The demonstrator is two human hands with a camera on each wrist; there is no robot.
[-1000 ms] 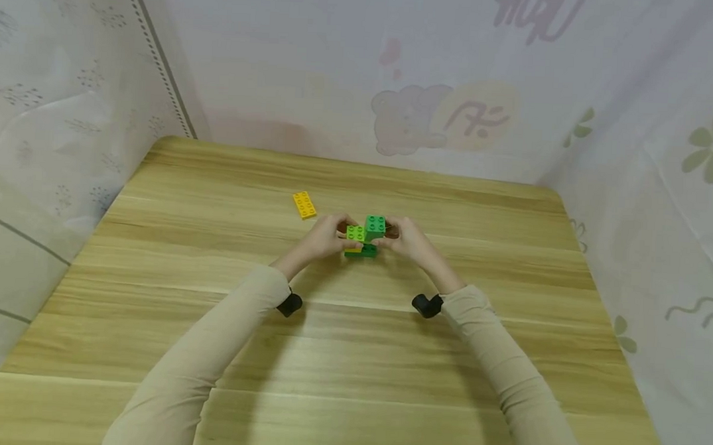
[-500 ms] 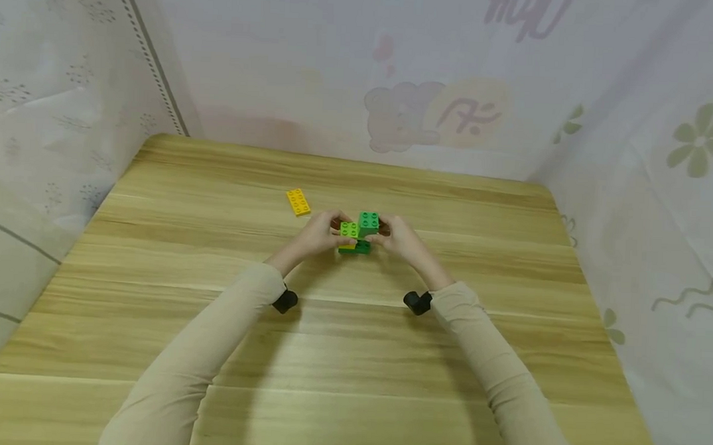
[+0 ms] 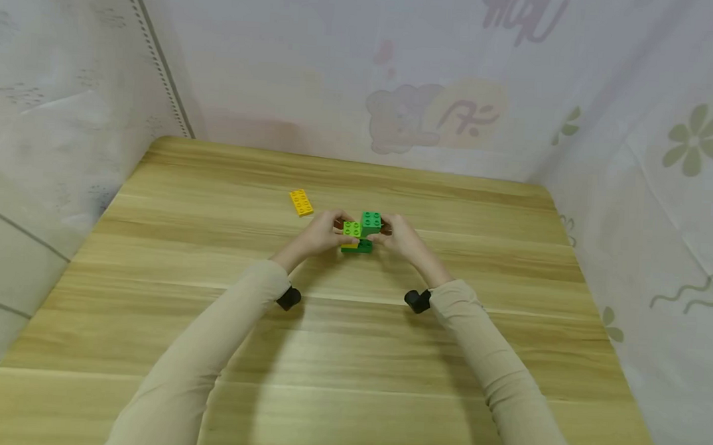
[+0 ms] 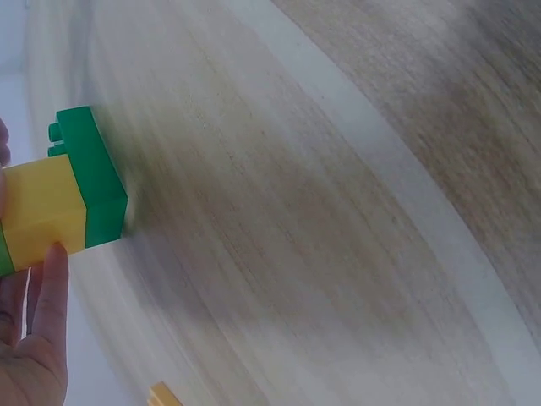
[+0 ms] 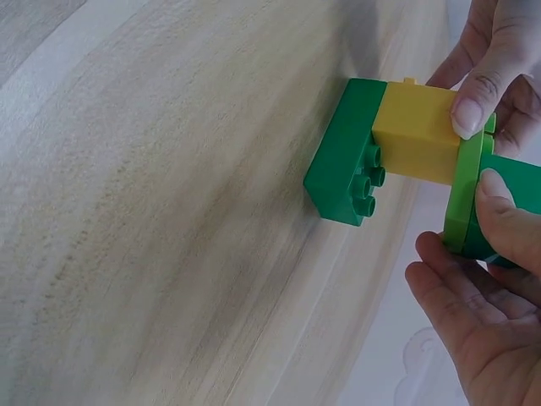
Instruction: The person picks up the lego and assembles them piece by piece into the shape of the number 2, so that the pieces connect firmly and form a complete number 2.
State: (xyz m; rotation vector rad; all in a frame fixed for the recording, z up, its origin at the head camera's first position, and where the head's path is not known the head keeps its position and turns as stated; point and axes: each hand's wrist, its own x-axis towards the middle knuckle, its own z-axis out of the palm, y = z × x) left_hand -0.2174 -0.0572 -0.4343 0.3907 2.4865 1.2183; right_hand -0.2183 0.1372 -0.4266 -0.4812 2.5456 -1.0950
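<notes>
Above a dark green base brick [image 5: 342,152] at a wooden table [image 3: 327,354], two bare hands close in from opposite sides on a small toy-brick stack. To the base brick's left, the left hand [image 3: 323,235] grips a yellow block [image 5: 414,131] seated on one end of that brick, its thumb lying across the block beside a lime green plate [image 5: 461,194]. The plate tops the yellow block and juts rightward over the base brick's bare studs [image 5: 364,186]. To the base brick's right, the right hand [image 3: 399,237] pinches a green block [image 3: 371,220] between thumb and fingers, its underside against the plate; whether the two are fully pressed together cannot be told. Beyond the base brick and to its left lies a yellow plate [image 3: 301,202], studs up, near the left hand. Nearer the wearer than the base brick, black devices [image 3: 289,298] show at the cuffs of beige sleeves [image 3: 208,345]. Farther beyond it, pale sheeting [image 3: 280,60] carries a printed bear [image 3: 399,121].
</notes>
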